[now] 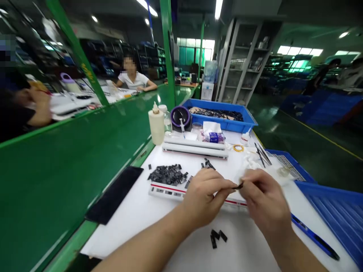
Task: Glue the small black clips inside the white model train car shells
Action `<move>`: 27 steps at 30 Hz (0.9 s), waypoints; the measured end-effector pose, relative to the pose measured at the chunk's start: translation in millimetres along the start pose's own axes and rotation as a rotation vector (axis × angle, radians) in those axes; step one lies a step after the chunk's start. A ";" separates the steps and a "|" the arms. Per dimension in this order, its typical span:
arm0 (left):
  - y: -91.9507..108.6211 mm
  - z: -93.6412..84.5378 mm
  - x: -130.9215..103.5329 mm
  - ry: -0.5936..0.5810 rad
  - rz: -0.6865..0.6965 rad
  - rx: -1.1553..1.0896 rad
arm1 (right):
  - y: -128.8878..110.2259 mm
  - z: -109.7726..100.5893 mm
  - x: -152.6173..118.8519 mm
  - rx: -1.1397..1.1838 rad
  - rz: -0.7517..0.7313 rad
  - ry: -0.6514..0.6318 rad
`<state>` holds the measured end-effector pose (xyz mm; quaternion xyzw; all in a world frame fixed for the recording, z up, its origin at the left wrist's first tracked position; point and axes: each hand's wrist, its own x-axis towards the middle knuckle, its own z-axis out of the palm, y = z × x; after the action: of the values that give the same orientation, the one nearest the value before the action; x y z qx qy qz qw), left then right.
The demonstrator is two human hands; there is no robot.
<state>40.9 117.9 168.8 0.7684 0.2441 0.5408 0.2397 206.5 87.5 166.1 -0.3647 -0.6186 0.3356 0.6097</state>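
Note:
Between my two hands is a small black piece (pixel 239 186). My left hand (pixel 206 194) pinches its left end with thumb and fingertips, and my right hand (pixel 262 198), slightly blurred, has its fingers closed at the other end. Behind and partly under them lies a white bar with a red stripe (pixel 167 191). A heap of black pieces (pixel 168 174) sits just beyond the bar, to the left. Several loose black pieces (pixel 217 237) lie on the white table (pixel 136 223) nearer to me. A second white bar (pixel 195 149) lies farther back.
A blue bin (pixel 235 124) holds dark pieces at the back. Near it stand a cream bottle (pixel 157 126) and a purple-rimmed container (pixel 180 117). Tweezers (pixel 260 155) and a blue tool (pixel 314 237) lie right; a black pad (pixel 115 194) lies left. A person (pixel 133 79) sits beyond the green partition.

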 end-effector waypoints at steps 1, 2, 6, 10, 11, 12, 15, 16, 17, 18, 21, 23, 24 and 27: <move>1.5 0.5 0.0 -0.001 -0.139 -0.051 | -0.2 0.5 -4.0 -0.204 -0.202 0.064; 3.0 0.7 0.2 -0.012 -0.291 -0.136 | 0.0 1.0 -7.0 -0.383 -0.373 0.106; 4.3 -1.6 1.8 -0.117 -0.725 -0.564 | 2.8 4.2 -5.1 -0.357 -0.244 0.156; -3.2 -3.2 2.7 -0.202 -0.774 -0.741 | 6.5 8.2 6.1 0.327 0.414 -0.002; -5.3 -3.1 3.1 -0.206 -0.777 -0.748 | 7.2 8.7 6.4 0.368 0.447 -0.019; -7.2 -3.1 3.8 -0.205 -0.788 -0.726 | 7.6 8.6 5.2 0.320 0.406 -0.003; -11.1 -7.6 8.2 -0.207 -0.797 -0.402 | 6.7 3.9 -2.9 -0.101 -0.043 0.111; -12.3 -11.9 10.4 -0.222 -0.770 -0.176 | 5.9 1.2 -5.0 -0.223 -0.193 0.153; -13.9 -17.9 12.8 -0.239 -0.730 0.080 | 5.2 -1.9 -5.8 -0.301 -0.284 0.190; -16.4 -25.4 15.4 -0.253 -0.681 0.348 | 4.6 -5.1 -5.1 -0.339 -0.309 0.224; -28.8 -50.7 22.3 -0.321 -0.720 0.826 | 6.1 -13.9 4.5 -0.365 -0.121 0.264; -37.9 -62.2 24.9 -0.348 -0.779 0.940 | 9.4 -17.8 12.4 -0.346 0.035 0.212; -40.8 -64.3 25.3 -0.369 -0.798 0.973 | 11.3 -19.0 15.5 -0.324 0.082 0.188; -37.6 -54.9 22.5 -0.427 -0.714 0.990 | 17.8 -19.4 20.5 -0.273 0.154 0.122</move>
<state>-8.9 166.6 177.6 0.7502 0.6523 0.0862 0.0654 226.8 113.7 161.9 -0.5101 -0.5904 0.2715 0.5636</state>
